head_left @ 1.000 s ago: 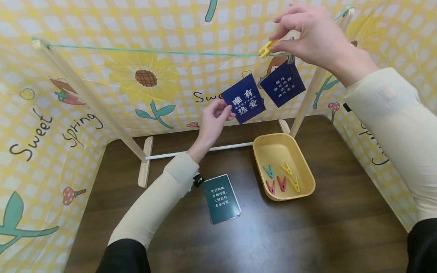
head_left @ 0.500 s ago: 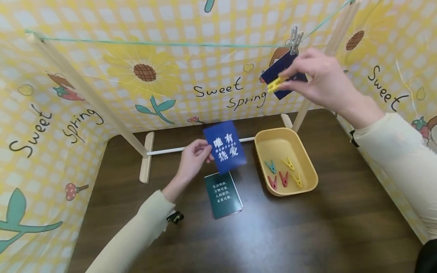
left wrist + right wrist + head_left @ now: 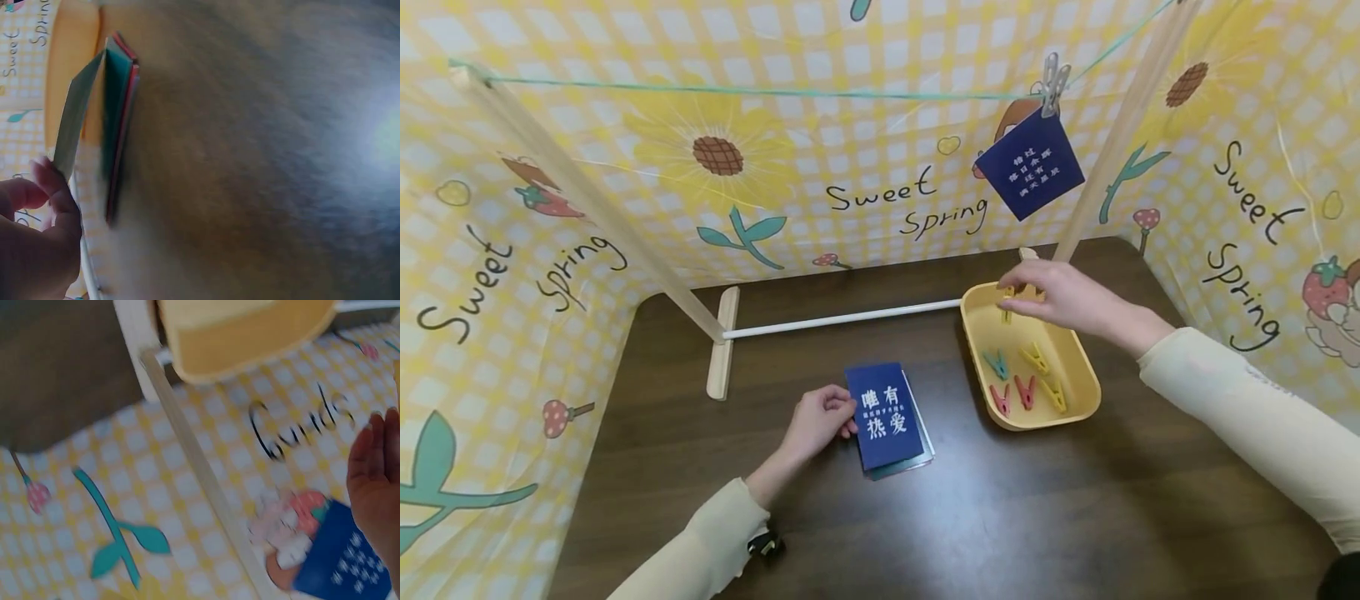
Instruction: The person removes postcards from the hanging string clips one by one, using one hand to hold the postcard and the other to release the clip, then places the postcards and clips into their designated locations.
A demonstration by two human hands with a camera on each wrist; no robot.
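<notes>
My left hand (image 3: pixel 820 421) pinches the left edge of a dark blue card (image 3: pixel 880 414) with white characters. In the head view this card covers most of a small card stack (image 3: pixel 928 457); the left wrist view shows the held card (image 3: pixel 78 115) tilted off the green-topped stack (image 3: pixel 119 112). Above the far part of a yellow plastic basket (image 3: pixel 1086 392), my right hand (image 3: pixel 1052 293) holds a yellow clothespin (image 3: pixel 1007 307) between thumb and fingers. Yellow (image 3: pixel 1034 358), red (image 3: pixel 1025 392) and teal (image 3: pixel 996 365) clothespins lie inside the basket.
A green string (image 3: pixel 760 89) runs between two wooden posts (image 3: pixel 587 200). A silver clip (image 3: pixel 1053 86) holds another blue card (image 3: pixel 1032 167) on it, near the right post (image 3: pixel 1123 125). A white rod (image 3: pixel 842 318) crosses the dark table (image 3: pixel 760 350) behind the stack.
My left hand has brought the blue card down from near the string onto the stack. My right hand, with the yellow clothespin, has come down from the string to the basket.
</notes>
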